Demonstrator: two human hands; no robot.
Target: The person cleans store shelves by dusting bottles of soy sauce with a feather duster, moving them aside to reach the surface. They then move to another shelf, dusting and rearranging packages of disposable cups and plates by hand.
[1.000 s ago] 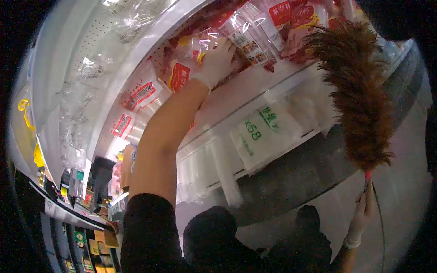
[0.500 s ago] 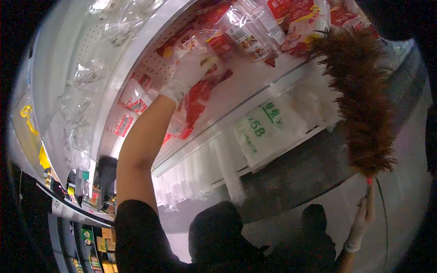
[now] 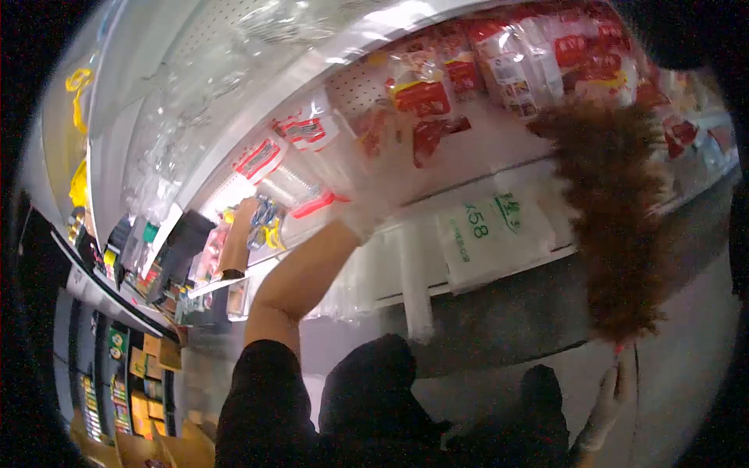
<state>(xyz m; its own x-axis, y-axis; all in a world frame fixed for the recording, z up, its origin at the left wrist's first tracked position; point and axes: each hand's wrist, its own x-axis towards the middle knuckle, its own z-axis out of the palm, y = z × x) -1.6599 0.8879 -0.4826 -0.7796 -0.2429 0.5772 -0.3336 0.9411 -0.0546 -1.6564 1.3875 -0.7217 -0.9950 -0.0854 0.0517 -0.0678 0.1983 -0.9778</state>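
My right hand (image 3: 607,409), in a white glove, is closed around the handle of a brown feather duster (image 3: 612,234) held upright at the right. My left hand (image 3: 373,207), also gloved, reaches over the shelf and is smeared by motion, so its fingers are blurred. Around it are clear plastic packs with red labels (image 3: 303,131) to its upper left and red-and-clear packets (image 3: 420,92) above it. Below and to its right hang white plastic bags with green print (image 3: 493,238).
A white shelf edge (image 3: 460,187) runs diagonally below the packets. Clear plastic packs (image 3: 175,132) lie on the upper shelf at left. Scissors with yellow handles (image 3: 273,234) hang farther along. Dark racks with boxes (image 3: 148,382) stand at lower left.
My left hand has come down and right, away from the red packets toward the shelf's front edge. The duster has dropped slightly. The view has shifted, showing more of the shelf at left.
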